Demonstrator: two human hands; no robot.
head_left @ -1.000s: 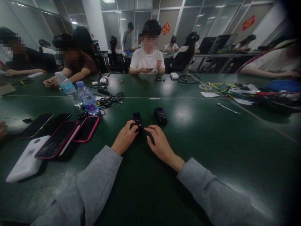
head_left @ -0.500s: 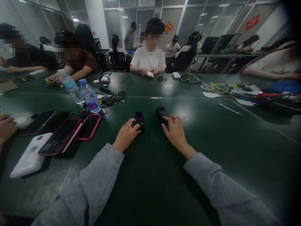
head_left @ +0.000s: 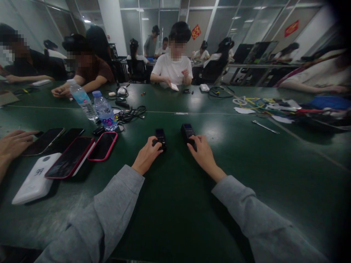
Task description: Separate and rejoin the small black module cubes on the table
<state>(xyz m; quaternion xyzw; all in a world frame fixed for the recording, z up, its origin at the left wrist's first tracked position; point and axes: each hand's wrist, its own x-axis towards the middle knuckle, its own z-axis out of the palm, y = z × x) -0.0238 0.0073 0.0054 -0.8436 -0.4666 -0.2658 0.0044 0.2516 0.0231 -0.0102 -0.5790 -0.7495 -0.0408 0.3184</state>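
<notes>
Two small black handheld devices with screens and buttons lie on the dark green table in the head view. My left hand [head_left: 146, 155] is closed around the lower end of the left device [head_left: 160, 134], thumb over its front. Around the right device [head_left: 188, 130], tilted slightly leftward, my right hand [head_left: 204, 155] has its thumb and fingers at the lower right part. A gap of bare table separates the two devices. My fingers hide parts of both, and their exact kind is too small to tell.
To the left lie a white power bank [head_left: 37, 179], a red-cased phone [head_left: 70, 159], a pink-cased phone [head_left: 103, 146] and dark phones. Two water bottles [head_left: 105, 113] stand behind. Another person's hand [head_left: 16, 144] reaches in at left. Tangled cables [head_left: 285, 104] and a thin rod [head_left: 265, 126] lie right.
My hands stay on the two devices with little movement. At the left edge another person's hand has moved in towards the dark phones. The person opposite has raised one hand.
</notes>
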